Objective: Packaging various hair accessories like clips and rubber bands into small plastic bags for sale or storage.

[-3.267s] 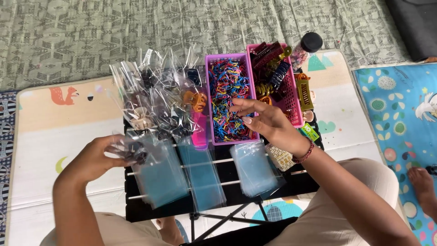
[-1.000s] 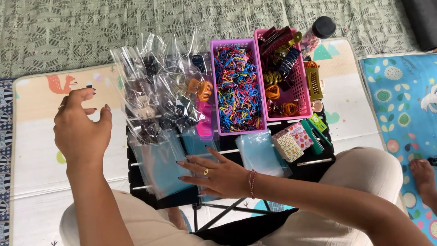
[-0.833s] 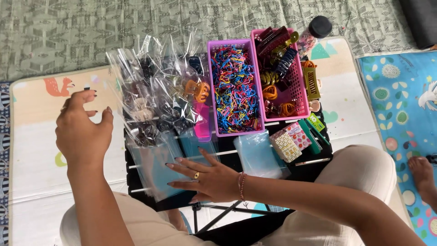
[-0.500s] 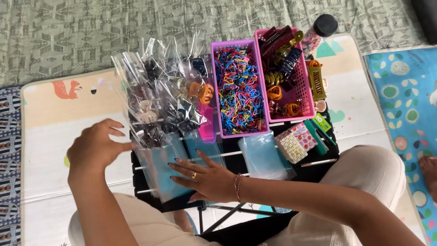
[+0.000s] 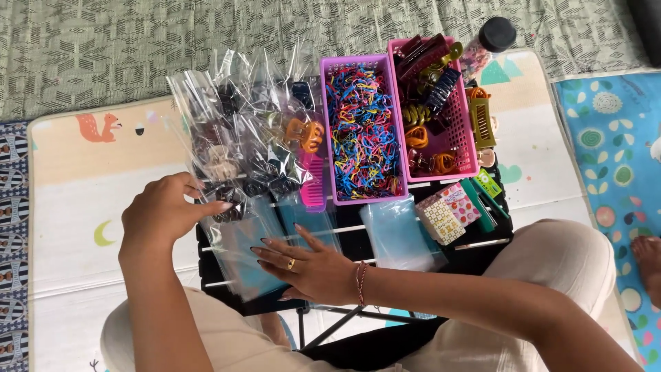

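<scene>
Right hand (image 5: 313, 265) wore a gold ring and a thin red braided wrist cord; dark-painted nails. Left hand (image 5: 162, 217) bare. Cream-coloured trousers, lower frame.

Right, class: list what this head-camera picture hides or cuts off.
- Table: its surface is mostly covered by baskets, bags and sleeves.
- Blue sleeve stack: partly covered by the right hand.
- Packed clear bags: glare blurs the clips inside.
- Left hand: fingertips lie against a bag, grip unclear.
- Foot: cut off by the right edge.

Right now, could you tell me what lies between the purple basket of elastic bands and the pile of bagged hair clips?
In the head view, a pink comb lies between the purple basket and the bagged hair clips, partly under the bags.
</scene>
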